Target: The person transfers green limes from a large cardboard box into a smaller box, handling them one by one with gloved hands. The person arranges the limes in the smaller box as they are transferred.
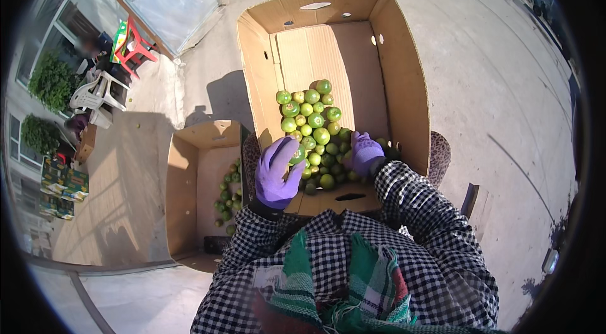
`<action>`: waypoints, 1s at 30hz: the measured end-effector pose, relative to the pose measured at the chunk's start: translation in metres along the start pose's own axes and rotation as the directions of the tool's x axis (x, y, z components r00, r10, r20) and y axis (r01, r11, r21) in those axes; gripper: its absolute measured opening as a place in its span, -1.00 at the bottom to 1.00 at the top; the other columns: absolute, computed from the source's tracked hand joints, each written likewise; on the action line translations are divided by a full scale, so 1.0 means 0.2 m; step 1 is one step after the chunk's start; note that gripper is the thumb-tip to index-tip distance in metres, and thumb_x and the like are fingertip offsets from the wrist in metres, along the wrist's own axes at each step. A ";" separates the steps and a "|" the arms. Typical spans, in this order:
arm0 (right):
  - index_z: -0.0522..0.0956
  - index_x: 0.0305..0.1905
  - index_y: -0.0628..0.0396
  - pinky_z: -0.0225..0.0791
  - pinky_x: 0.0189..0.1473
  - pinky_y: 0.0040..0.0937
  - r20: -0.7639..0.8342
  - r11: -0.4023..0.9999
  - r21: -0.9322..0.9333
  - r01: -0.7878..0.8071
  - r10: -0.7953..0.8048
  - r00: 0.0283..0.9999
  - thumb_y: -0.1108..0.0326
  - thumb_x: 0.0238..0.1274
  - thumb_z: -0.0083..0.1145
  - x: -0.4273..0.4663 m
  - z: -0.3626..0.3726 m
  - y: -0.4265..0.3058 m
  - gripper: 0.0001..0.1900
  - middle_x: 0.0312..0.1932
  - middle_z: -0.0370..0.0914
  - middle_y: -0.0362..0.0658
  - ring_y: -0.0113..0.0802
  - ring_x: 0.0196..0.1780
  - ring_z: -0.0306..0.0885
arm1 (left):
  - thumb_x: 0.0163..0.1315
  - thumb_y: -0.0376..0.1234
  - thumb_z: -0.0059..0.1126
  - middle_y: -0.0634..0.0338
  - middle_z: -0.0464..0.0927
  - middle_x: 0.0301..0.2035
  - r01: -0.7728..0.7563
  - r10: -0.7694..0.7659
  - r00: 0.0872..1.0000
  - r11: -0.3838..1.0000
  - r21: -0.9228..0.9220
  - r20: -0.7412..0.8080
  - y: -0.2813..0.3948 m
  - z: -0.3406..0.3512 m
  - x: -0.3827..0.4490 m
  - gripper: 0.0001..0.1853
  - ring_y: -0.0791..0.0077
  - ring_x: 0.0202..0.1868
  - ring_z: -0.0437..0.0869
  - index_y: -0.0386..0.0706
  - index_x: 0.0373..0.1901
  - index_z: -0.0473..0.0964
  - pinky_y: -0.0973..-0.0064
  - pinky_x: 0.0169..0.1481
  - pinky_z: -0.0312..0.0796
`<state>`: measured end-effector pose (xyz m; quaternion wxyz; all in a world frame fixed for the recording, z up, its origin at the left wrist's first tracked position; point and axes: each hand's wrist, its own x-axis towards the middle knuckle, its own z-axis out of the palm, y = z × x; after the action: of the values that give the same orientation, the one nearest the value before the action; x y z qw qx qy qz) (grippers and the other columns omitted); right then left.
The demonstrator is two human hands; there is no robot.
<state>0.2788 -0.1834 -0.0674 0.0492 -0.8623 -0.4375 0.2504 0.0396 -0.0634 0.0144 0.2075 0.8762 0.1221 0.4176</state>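
A large open cardboard box lies before me, with round green fruits that look like unripe tomatoes heaped in its near part. My left hand, in a purple glove, is at the box's near left side. Its fingers and thumb curve around a larger green fruit. My right hand, gloved the same way, reaches into the shaded right part of the heap. Its fingers are curled down among the fruits, and whatever they grip is hidden.
To my left stands a second cardboard box with several green fruits inside. Farther left are a white plastic chair, a red chair, a seated person and stacked printed cartons. Concrete ground surrounds the boxes.
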 end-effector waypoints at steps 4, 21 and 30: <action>0.32 0.40 0.37 0.50 0.31 -0.08 0.018 1.000 -0.026 -0.013 0.013 1.000 -0.13 0.21 0.36 -0.02 -0.06 -0.02 -0.11 0.32 0.44 0.32 0.15 0.33 0.56 | 0.32 -0.44 0.36 -0.05 0.63 0.11 0.300 -0.277 0.909 0.953 0.029 -0.311 -0.28 -0.16 -0.03 -0.48 0.17 0.08 0.70 -0.30 0.31 0.50 0.28 0.24 0.55; 0.52 0.28 0.24 0.48 0.30 -0.05 0.008 0.991 -0.089 0.095 -0.095 0.995 -0.19 0.25 0.32 -0.03 -0.11 -0.01 -0.26 0.25 0.53 0.25 0.11 0.29 0.58 | 0.36 -0.23 0.28 -0.17 0.63 0.12 0.736 -0.999 0.038 0.032 0.676 0.006 -1.50 -0.08 -1.20 -0.54 0.03 0.20 0.66 -0.26 0.22 0.57 0.20 0.33 0.48; 0.59 0.22 0.21 0.48 0.32 -0.06 0.132 0.971 -0.161 0.177 -0.156 0.979 -0.20 0.24 0.30 -0.05 -0.13 0.03 -0.30 0.29 0.55 0.22 0.06 0.32 0.58 | 0.36 -0.30 0.26 -0.17 0.57 0.20 0.757 -0.752 0.627 0.527 0.386 -0.203 -1.18 -0.21 -0.74 -0.56 -0.08 0.27 0.58 -0.25 0.24 0.55 0.11 0.41 0.41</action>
<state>0.2907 -0.1901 -0.0423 -0.0303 -0.8072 -0.5304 0.2574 -0.0954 0.0985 -0.1727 0.1649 0.7569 0.5797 0.2526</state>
